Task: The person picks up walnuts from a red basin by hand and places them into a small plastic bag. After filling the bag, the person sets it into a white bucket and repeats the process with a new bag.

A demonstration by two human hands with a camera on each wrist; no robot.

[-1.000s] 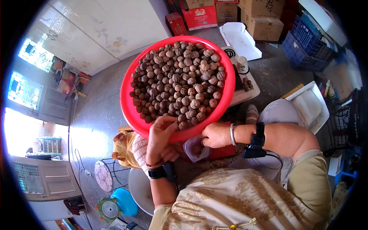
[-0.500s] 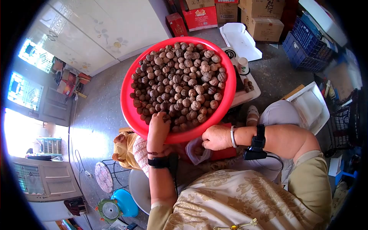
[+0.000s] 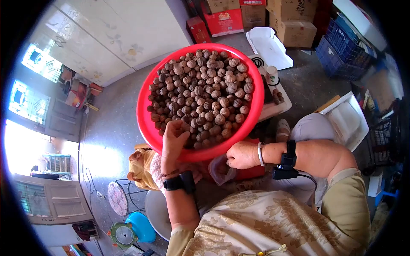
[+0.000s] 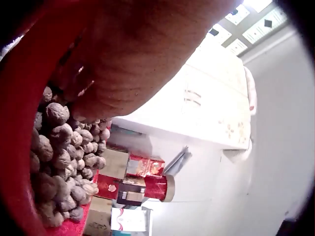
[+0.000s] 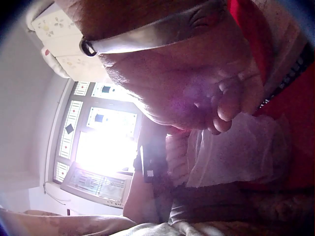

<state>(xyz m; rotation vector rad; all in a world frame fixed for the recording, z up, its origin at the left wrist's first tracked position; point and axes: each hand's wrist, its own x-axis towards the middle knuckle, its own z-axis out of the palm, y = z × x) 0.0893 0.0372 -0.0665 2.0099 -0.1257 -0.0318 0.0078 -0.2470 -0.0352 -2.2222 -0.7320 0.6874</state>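
Observation:
A large red basin (image 3: pixel 143 123) full of walnuts (image 3: pixel 200 94) lies ahead of me. My left hand (image 3: pixel 173 141) is over its near left rim, thumb and fingers bent among the nearest walnuts; I cannot tell whether a walnut is between them. In the left wrist view the left hand (image 4: pixel 133 59) covers part of the walnuts (image 4: pixel 64 157). Just outside the near rim, my right hand (image 3: pixel 243 155) has its fingers curled on the edge of a translucent plastic bag (image 3: pixel 220 171). The bag (image 5: pixel 236 152) hangs below those fingers in the right wrist view.
Beyond the basin stand cardboard boxes (image 3: pixel 294 32) and a white foam tray (image 3: pixel 269 47). A paper cup (image 3: pixel 271 74) stands on a low surface to the right, near blue crates (image 3: pixel 337 55). At lower left are a round stool (image 3: pixel 117 198) and a blue basin (image 3: pixel 141 226).
My left hand reached further into the walnuts, then drew slightly back toward the near left rim, its thumb showing again. My right hand has stayed by the bag.

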